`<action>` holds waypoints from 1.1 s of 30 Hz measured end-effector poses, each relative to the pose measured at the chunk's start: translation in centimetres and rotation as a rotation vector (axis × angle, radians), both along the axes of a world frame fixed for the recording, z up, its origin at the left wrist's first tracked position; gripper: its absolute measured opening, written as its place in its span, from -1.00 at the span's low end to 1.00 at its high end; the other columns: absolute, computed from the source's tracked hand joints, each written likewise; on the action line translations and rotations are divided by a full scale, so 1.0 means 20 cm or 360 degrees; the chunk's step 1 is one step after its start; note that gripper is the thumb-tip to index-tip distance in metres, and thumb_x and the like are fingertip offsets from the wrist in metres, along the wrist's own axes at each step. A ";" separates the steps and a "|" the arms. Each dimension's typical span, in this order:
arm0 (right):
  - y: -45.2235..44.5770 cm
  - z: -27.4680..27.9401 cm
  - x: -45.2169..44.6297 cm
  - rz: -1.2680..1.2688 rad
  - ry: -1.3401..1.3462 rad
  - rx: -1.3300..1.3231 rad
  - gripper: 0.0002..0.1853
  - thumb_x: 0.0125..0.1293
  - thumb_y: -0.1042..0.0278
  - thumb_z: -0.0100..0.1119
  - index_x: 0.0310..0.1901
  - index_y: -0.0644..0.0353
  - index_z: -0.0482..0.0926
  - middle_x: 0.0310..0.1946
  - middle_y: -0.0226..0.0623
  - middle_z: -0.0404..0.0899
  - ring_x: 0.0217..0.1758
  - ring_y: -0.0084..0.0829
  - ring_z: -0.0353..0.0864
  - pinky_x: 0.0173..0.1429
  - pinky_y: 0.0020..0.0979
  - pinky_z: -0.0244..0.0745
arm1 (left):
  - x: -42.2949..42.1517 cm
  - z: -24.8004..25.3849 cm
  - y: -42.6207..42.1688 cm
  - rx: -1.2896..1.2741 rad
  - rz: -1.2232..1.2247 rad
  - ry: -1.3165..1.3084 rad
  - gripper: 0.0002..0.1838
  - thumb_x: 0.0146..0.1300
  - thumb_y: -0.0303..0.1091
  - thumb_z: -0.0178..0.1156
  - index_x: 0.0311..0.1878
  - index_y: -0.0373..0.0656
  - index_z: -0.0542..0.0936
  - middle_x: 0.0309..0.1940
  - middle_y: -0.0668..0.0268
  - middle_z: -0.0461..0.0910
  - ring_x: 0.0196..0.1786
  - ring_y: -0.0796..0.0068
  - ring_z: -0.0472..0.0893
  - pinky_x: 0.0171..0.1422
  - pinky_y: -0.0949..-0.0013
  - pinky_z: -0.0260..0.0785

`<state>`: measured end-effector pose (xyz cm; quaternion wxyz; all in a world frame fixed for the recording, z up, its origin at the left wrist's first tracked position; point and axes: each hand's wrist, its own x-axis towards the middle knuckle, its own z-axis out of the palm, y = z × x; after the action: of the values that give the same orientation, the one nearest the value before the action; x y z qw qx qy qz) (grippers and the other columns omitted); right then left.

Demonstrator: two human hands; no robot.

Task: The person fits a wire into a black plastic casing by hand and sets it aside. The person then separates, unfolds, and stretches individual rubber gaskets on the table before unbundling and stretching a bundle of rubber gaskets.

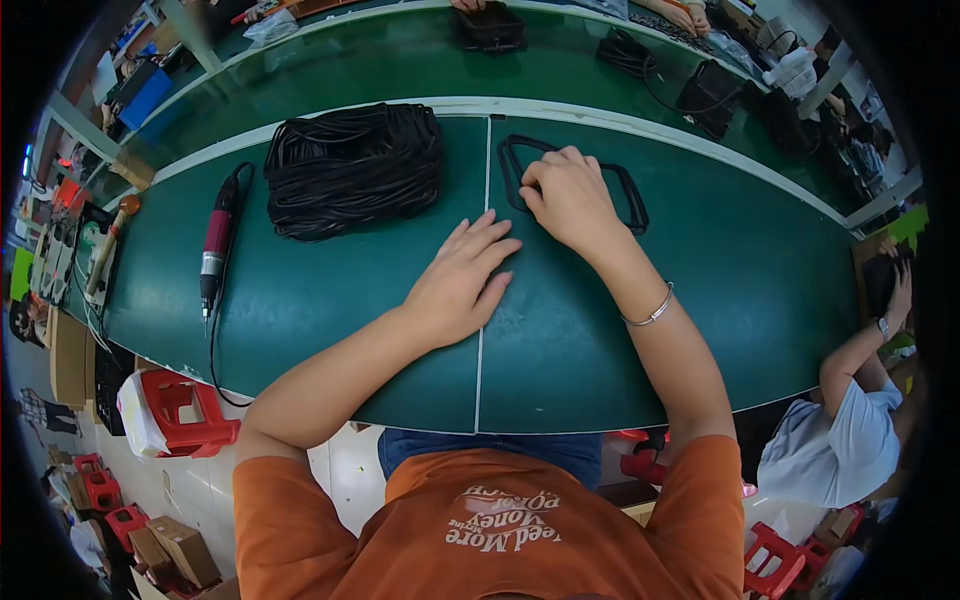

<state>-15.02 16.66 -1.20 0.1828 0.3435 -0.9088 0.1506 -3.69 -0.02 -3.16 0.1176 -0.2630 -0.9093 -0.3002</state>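
My left hand (463,277) lies flat on the green table (560,340), fingers spread, holding nothing, just left of the white seam. At the upper right of the seam, my right hand (568,197) is over a thin black rubber-like loop (636,205), with the fingers bent down at its left part. The fingertips are partly hidden, and the loop shows on both sides of the hand. A large bundle of black strands (352,170) sits to the upper left of my left hand, apart from it.
A red and silver electric screwdriver (215,245) with a cable lies at the left. Beyond the table's white far edge are a black tray (490,28) and black cables (628,50). Another person (840,440) works at the right. Red stools (185,415) stand below.
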 end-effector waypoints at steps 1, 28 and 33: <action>-0.01 -0.01 0.00 -0.0037 0.0083 0.0036 -0.91 0.06 0.37 0.23 -0.39 0.16 0.61 -0.35 -0.32 0.57 -0.10 -0.25 0.47 0.00 -0.26 0.30 | 0.00 0.00 0.00 -0.0002 -0.0009 -0.0005 -0.62 0.21 -0.41 0.10 0.11 -0.21 0.43 0.23 0.06 0.33 0.38 0.02 0.19 0.46 0.02 -0.04; 0.34 0.48 0.49 0.0344 -0.0924 -0.0979 -0.91 0.17 0.50 0.18 -0.30 0.23 0.49 -0.39 -0.43 0.51 -0.41 -0.66 0.45 -0.35 -0.62 0.36 | -0.14 0.33 0.12 0.1894 -0.0383 -0.1807 -0.57 0.41 -0.10 -0.07 -0.02 -0.34 0.50 -0.21 0.14 0.61 -0.20 0.37 0.62 -0.07 0.37 0.46; 0.16 0.09 0.74 0.0393 -0.0505 -0.0512 -0.88 0.10 0.42 0.18 -0.38 0.17 0.42 -0.40 -0.22 0.47 -0.31 -0.18 0.54 -0.27 -0.24 0.47 | -0.12 0.26 0.18 0.1544 -0.0176 -0.1683 -0.74 0.35 -0.27 0.06 -0.07 -0.27 0.54 -0.43 0.29 0.59 -0.39 0.53 0.58 -0.25 0.49 0.46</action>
<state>-0.17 19.78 0.51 0.0705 0.3904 -0.8417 0.3663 -6.02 3.66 2.07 -0.2504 -0.0463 -0.5941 -0.7630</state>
